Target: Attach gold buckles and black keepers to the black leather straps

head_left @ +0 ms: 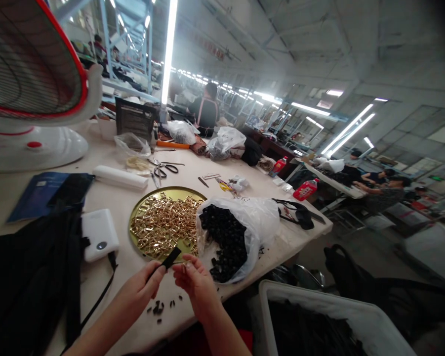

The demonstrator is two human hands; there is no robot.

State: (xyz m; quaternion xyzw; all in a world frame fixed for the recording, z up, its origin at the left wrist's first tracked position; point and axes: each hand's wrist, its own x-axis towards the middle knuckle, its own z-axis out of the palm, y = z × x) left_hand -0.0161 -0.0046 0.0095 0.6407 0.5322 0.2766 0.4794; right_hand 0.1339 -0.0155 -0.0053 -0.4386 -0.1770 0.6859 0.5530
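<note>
My left hand (146,286) is closed on a short black strap (172,257), whose free end points up and to the right. Close beside it, my right hand (198,287) pinches what looks like a small gold metal fitting (185,265), partly hidden by the fingers. Just beyond both hands lies a round gold tray (134,242) heaped with gold metal fittings (166,222). To its right, a white plastic bag (262,217) lies open on its side, full of small black pieces (225,237). Several loose black bits (157,309) are scattered on the table below my hands.
A white power bank (100,235) with a cable sits left of the tray, beside black cloth (29,272). Scissors (165,168), a white roll (120,177) and a fan (37,143) stand farther back. A white bin (318,296) is at lower right. Other people work in the background.
</note>
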